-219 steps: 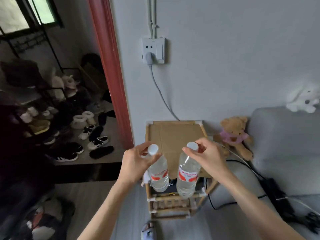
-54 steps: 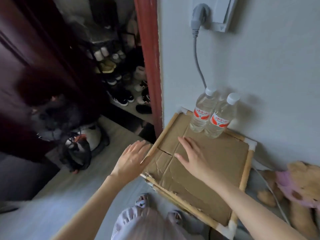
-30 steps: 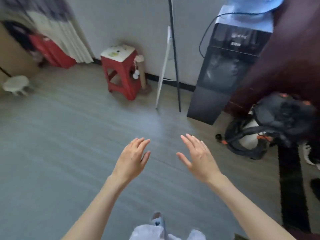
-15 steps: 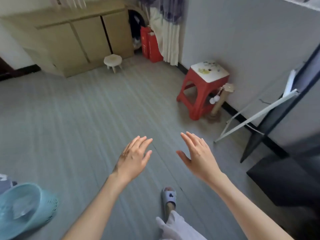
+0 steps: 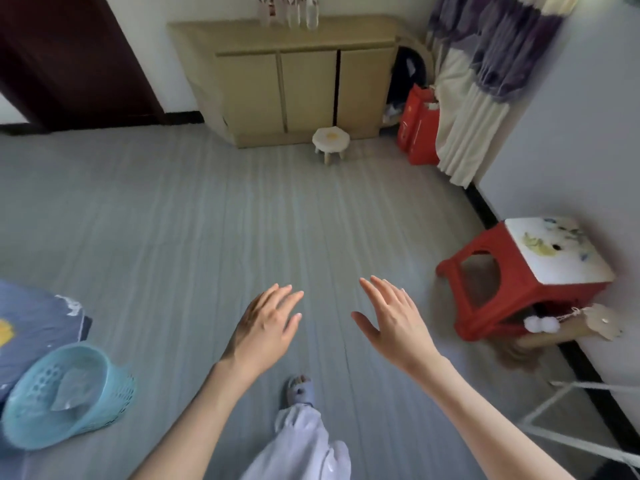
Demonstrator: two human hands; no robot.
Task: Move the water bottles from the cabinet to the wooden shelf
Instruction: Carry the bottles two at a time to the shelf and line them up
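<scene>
A beige cabinet (image 5: 294, 81) with three doors stands against the far wall. On its top, at the frame's upper edge, stand several clear water bottles (image 5: 301, 12), cut off above. My left hand (image 5: 266, 327) and my right hand (image 5: 394, 320) hover side by side over the grey floor, far from the cabinet. Both hold nothing and their fingers are spread. The wooden shelf is out of view.
A small white stool (image 5: 330, 142) sits in front of the cabinet. Red bags (image 5: 419, 129) and a curtain (image 5: 485, 81) fill the far right corner. A red stool (image 5: 519, 275) stands by the right wall. A blue basket (image 5: 65, 393) lies at the lower left.
My view has swung left from the shelf with two bottles on it, and the cabinet is now straight ahead. Both hands stay empty with fingers spread.
</scene>
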